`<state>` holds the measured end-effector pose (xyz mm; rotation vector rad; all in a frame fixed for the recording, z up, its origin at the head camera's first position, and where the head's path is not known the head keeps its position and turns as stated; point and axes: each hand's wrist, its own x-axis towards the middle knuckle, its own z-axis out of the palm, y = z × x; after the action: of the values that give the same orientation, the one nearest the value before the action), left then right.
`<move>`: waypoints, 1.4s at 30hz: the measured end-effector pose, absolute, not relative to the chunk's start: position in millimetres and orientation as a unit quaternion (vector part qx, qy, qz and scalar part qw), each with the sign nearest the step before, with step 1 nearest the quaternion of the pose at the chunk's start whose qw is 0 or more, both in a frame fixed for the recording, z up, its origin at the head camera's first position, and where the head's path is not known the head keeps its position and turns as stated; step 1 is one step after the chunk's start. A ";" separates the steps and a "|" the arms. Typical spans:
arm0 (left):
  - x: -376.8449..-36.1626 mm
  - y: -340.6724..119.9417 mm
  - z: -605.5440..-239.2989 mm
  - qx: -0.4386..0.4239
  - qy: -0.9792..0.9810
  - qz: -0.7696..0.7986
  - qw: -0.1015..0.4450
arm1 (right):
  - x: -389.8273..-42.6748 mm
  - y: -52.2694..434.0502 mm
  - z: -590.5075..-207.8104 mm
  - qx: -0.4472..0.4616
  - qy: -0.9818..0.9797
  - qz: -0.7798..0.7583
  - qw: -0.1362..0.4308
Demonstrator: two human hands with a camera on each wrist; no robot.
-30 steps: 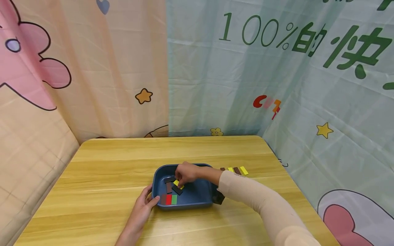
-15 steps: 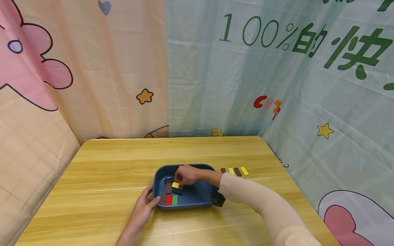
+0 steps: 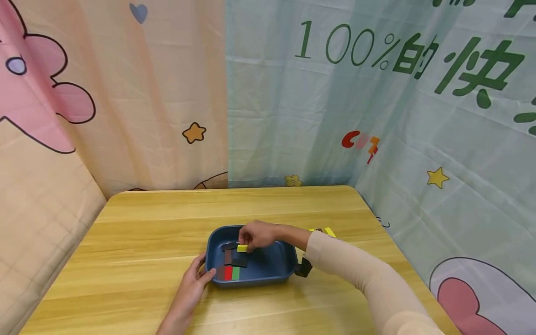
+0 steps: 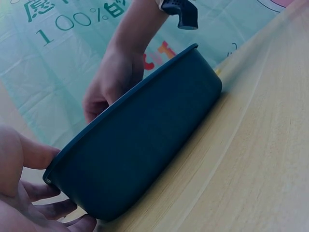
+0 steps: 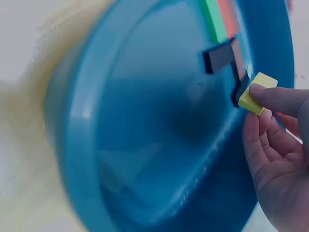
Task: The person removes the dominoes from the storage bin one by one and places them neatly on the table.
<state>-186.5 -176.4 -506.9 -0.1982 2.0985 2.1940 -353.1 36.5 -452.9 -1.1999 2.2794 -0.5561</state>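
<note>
My left hand (image 3: pixel 197 275) grips the left end of a blue basin (image 3: pixel 270 280), thumb at the rim and fingers along the outer wall in the left wrist view. Inside the basin, my right hand (image 3: pixel 260 234) pinches a yellow block (image 5: pixel 248 102) between thumb and fingers, close over the blocks at the left end. A black block (image 3: pixel 239 263) lies just in front of the yellow one. Beside it are a brown block (image 3: pixel 227 257) and another dark block (image 3: pixel 229 246). A red block (image 3: pixel 228 273) and a green block (image 3: pixel 236 273) sit side by side near the front wall.
Behind the right forearm, several yellow and brown blocks (image 3: pixel 330 231) lie on the wooden table (image 3: pixel 146 232), partly hidden by the sleeve. A dark device (image 3: pixel 304 267) hangs under the right wrist, beside the basin's right end. Printed curtains (image 3: pixel 268 93) stand behind the table.
The yellow block has shifted back from over the black block and tipped in my right hand's pinch. The black block has turned straighter. My left hand keeps its hold on the basin.
</note>
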 end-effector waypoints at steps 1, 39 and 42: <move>-186.7 -176.9 -506.7 -0.069 0.689 0.719 0.051 | -353.9 38.8 -449.4 -0.439 0.839 -0.209 0.245; -187.2 -175.5 -507.8 -0.073 0.697 0.711 0.057 | -324.9 187.5 -460.2 -0.110 0.832 -0.532 0.107; -188.4 -175.8 -507.4 -0.073 0.697 0.711 0.057 | -318.5 198.0 -468.9 -0.101 0.815 -0.559 0.113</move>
<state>-188.4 -175.8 -507.4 -0.2199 2.1145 2.1557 -318.5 198.0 -468.9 -0.2955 2.3909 -1.6399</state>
